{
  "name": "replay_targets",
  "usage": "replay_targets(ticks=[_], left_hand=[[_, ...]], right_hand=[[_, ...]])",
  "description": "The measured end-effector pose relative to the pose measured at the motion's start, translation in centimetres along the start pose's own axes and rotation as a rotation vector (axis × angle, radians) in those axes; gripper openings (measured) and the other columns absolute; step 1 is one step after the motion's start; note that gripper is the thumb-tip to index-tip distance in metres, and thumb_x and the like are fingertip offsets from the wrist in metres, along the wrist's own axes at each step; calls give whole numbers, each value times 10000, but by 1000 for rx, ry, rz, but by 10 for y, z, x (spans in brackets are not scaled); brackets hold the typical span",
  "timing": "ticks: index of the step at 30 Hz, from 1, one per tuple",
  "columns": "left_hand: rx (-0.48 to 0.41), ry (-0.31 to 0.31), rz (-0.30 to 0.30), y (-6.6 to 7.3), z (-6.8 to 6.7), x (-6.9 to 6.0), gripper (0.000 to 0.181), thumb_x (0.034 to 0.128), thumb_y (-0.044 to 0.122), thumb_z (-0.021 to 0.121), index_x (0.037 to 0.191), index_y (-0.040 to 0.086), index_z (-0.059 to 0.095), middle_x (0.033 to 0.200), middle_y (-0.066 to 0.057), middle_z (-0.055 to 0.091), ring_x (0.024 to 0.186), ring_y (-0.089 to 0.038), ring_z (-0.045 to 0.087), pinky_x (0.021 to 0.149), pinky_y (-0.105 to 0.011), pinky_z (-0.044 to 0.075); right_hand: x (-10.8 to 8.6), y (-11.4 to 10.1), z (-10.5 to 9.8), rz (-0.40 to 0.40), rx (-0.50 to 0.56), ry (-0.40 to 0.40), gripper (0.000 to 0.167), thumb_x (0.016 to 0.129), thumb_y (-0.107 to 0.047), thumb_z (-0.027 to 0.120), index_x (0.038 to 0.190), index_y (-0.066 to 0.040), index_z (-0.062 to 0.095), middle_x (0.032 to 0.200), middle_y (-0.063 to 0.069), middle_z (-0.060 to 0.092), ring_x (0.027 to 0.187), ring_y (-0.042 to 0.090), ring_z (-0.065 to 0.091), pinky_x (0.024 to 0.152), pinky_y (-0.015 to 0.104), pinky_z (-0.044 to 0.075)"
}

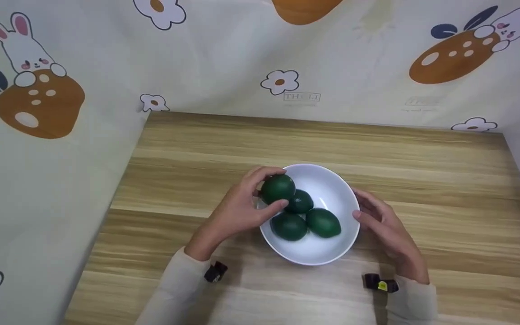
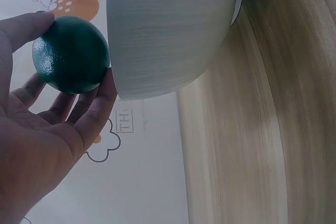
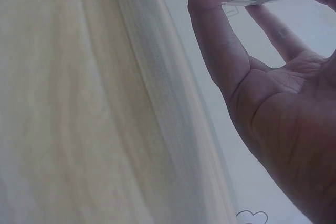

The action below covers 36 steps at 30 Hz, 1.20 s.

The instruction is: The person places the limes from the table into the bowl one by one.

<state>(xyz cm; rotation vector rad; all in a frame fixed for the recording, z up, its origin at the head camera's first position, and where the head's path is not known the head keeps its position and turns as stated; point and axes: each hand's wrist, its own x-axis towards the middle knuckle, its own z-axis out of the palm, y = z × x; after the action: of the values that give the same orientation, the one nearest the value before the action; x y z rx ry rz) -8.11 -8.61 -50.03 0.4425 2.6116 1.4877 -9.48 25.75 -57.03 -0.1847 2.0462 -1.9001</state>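
Note:
A white bowl [image 1: 309, 255] stands on the table with three dark green limes in it: one near the middle [image 1: 300, 201], one at the lower left [image 1: 289, 226] and one with a pointed tip at the lower right [image 1: 323, 222]. Over the bowl's left rim, my left hand [image 1: 240, 205] holds a fourth green lime [image 1: 278, 189] between thumb and fingers. The left wrist view shows this lime [image 2: 71, 55] beside the bowl's outer wall [image 2: 168, 30]. My right hand [image 1: 386, 225] grips the bowl's right side, thumb at the rim and fingers around the outside.
The wood-grain table [image 1: 188, 149] meets a pale printed cloth [image 1: 224, 54] at the back and left. Dark straps are at both wrists, the left strap [image 1: 215, 271] and the right strap [image 1: 379, 283].

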Motion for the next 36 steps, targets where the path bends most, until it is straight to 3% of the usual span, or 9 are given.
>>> replay_targets(ticks=[7,15,25,36], left_hand=[[59,16,38,0,1,0,594,942,317,818,1475,242,569,1464,20,575,1272,-143,620,1017,-331,586],[172,46,153,-1,4,-1,558,950,300,807,1459,206,597,1409,6,596,1294,-131,607,1135,-322,517],[228,59,181,1,4,-4,542,952,305,804,1450,218,609,1398,18,605,1291,-125,594,1126,-322,526],[330,65,162,-2,2,-5,575,946,322,807,1471,235,590,1414,7,602,1300,-161,600,1118,-356,538]], right_hand=[[1,2,1,13,-6,-7,542,1044,-70,617,1568,-43,477,1449,-153,634,1328,8,613,1026,225,552],[2,4,0,14,-11,-13,542,1045,-83,622,1568,-53,481,1461,-142,626,1340,8,602,1038,224,543],[1,0,2,11,30,-2,532,1039,-24,602,1553,4,473,1411,-151,650,1300,37,631,994,249,578],[1,-1,1,14,12,4,530,1039,-42,611,1552,-4,484,1400,-165,654,1298,18,627,1020,210,550]])
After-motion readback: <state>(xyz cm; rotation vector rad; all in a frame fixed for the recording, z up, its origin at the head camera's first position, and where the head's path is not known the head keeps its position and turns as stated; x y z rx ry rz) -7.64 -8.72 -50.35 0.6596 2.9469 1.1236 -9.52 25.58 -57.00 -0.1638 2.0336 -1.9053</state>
